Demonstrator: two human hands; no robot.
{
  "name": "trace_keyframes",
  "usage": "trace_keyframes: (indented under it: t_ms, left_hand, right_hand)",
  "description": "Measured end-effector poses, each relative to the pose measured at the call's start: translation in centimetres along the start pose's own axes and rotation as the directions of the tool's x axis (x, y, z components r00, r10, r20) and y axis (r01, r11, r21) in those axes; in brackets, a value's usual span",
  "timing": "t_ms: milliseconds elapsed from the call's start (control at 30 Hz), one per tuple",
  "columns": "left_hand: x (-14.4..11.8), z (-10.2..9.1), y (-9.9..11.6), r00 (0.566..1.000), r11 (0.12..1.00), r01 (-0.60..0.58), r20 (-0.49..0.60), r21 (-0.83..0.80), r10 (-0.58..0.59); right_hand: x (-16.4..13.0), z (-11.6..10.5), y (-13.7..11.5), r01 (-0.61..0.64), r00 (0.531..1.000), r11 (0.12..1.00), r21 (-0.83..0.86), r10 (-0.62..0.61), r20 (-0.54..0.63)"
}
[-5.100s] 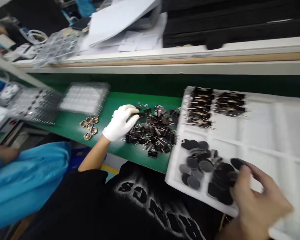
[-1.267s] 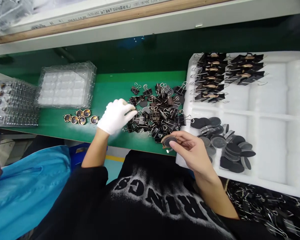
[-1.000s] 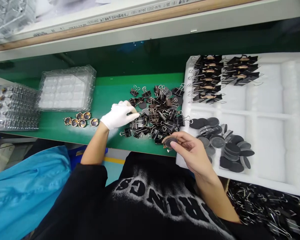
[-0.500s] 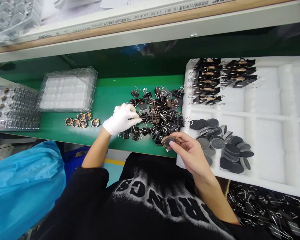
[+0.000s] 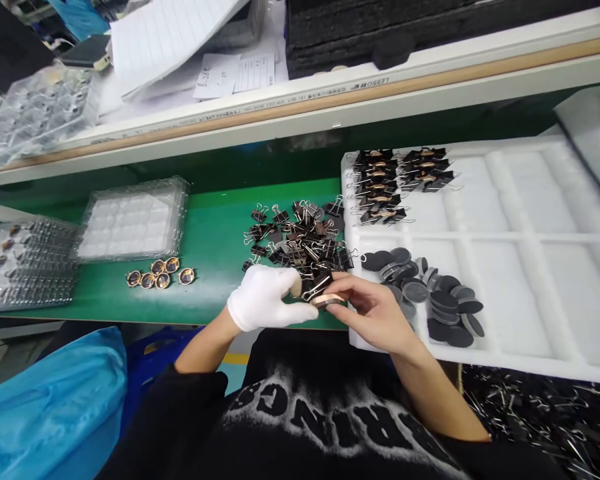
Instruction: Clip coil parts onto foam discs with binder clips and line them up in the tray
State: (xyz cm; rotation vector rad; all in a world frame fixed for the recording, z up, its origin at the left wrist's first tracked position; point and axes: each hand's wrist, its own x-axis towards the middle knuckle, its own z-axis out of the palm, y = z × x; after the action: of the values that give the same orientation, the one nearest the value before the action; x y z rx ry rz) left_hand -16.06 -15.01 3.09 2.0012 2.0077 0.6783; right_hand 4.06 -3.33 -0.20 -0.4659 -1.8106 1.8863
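Note:
My left hand (image 5: 267, 298), in a white glove, pinches a black binder clip (image 5: 319, 283) by its wire handles. Bare-fingered, my right hand (image 5: 373, 308) grips a round copper-edged disc part (image 5: 329, 301) between thumb and fingers. The clip sits against the upper edge of the disc; whether its jaws are around the rim I cannot tell. Just beyond both hands lies a pile of black binder clips (image 5: 300, 243) on the green table (image 5: 215, 220). Dark round discs (image 5: 445, 301) lie heaped in the white tray (image 5: 505, 260) right of my right hand.
Clipped discs (image 5: 377, 187) stand in rows in the tray's far left compartments. Several copper-rimmed parts (image 5: 163, 280) lie at left, near clear plastic trays (image 5: 130, 220) and a stack of filled trays (image 5: 27, 267). A shelf edge (image 5: 280, 110) crosses above. More clips (image 5: 545, 420) fill the lower right.
My left hand has moved from the pile toward my right hand and now holds a binder clip at the disc. The disc has turned edge-on. The view has shifted, showing more of the shelf.

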Motion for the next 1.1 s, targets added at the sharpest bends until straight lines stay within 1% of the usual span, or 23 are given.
trace_keyframes:
  t_ms: [67, 100, 133, 200, 233, 333, 400, 500, 533, 600, 700, 767, 800, 867, 933, 1000, 1100]
  left_hand:
    - [0.1, 0.0, -0.3, 0.99, 0.992, 0.122, 0.072, -0.038, -0.12]
    - [0.2, 0.1, -0.4, 0.982, 0.987, 0.154, 0.115, -0.053, -0.148]
    - [0.3, 0.2, -0.4, 0.977, 0.984, 0.162, 0.154, -0.075, -0.149]
    - [0.5, 0.4, -0.3, 0.973, 0.982, 0.131, 0.207, -0.135, -0.102]
    - [0.5, 0.5, -0.1, 0.974, 0.98, 0.11, 0.217, -0.163, -0.073]
    - [0.8, 0.8, 0.5, 0.979, 0.973, 0.056, 0.204, -0.225, -0.009]
    - [1.1, 0.9, 1.0, 0.984, 0.969, 0.042, 0.179, -0.245, 0.003]
    - [1.7, 1.0, 1.6, 0.992, 0.971, 0.073, 0.114, -0.229, -0.048]
    - [1.8, 1.0, 1.6, 0.993, 0.97, 0.089, 0.096, -0.227, -0.069]
    - [2.0, 0.8, 1.5, 0.991, 0.958, 0.116, 0.098, -0.264, -0.093]
    - [2.1, 0.2, 1.1, 0.977, 0.917, 0.173, 0.181, -0.358, -0.113]
    - [2.0, -0.1, 0.9, 0.957, 0.89, 0.229, 0.258, -0.393, -0.133]
    - [2.0, -0.2, 1.0, 0.945, 0.879, 0.257, 0.297, -0.403, -0.14]
    - [1.9, -0.3, 1.1, 0.919, 0.86, 0.295, 0.372, -0.417, -0.135]
    - [1.8, -0.1, 1.3, 0.901, 0.853, 0.301, 0.419, -0.426, -0.108]
    - [1.8, 0.1, 1.4, 0.892, 0.862, 0.288, 0.444, -0.417, -0.083]
    - [1.8, 0.3, 1.3, 0.888, 0.884, 0.268, 0.454, -0.383, -0.073]
  right_hand:
    - [-0.3, -0.9, -0.4, 0.05, 0.998, 0.997, -0.062, -0.047, 0.049]
    - [-0.4, -1.3, -0.6, 0.079, 0.995, 0.992, -0.094, -0.072, 0.072]
    - [-0.4, -1.7, -0.8, 0.107, 0.991, 0.986, -0.128, -0.096, 0.094]
    - [-0.5, -2.4, -1.1, 0.155, 0.982, 0.969, -0.194, -0.129, 0.137]
    - [-0.5, -2.6, -1.2, 0.167, 0.978, 0.961, -0.222, -0.133, 0.162]
    - [-0.5, -3.3, -1.6, 0.173, 0.969, 0.95, -0.259, -0.117, 0.216]
    - [-0.4, -3.6, -1.8, 0.158, 0.97, 0.954, -0.254, -0.102, 0.222]
    - [-0.2, -3.6, -2.2, 0.094, 0.982, 0.974, -0.206, -0.056, 0.182]
    - [-0.1, -3.5, -2.4, 0.054, 0.988, 0.985, -0.165, -0.028, 0.155]
    - [0.1, -3.3, -2.6, -0.031, 0.996, 0.999, -0.029, 0.033, 0.083]
    - [0.4, -3.3, -2.6, -0.122, 0.989, 0.974, 0.19, 0.136, -0.065]
    - [0.7, -3.5, -2.4, -0.166, 0.966, 0.946, 0.277, 0.212, -0.146]
    - [0.9, -3.6, -2.3, -0.187, 0.955, 0.933, 0.308, 0.246, -0.167]
    - [1.2, -3.8, -2.1, -0.211, 0.941, 0.913, 0.35, 0.287, -0.179]
    - [1.3, -4.0, -1.9, -0.226, 0.941, 0.91, 0.348, 0.297, -0.165]
    - [1.3, -4.1, -1.9, -0.242, 0.948, 0.922, 0.301, 0.291, -0.131]
    - [1.2, -4.3, -2.0, -0.248, 0.96, 0.947, 0.203, 0.268, -0.08]
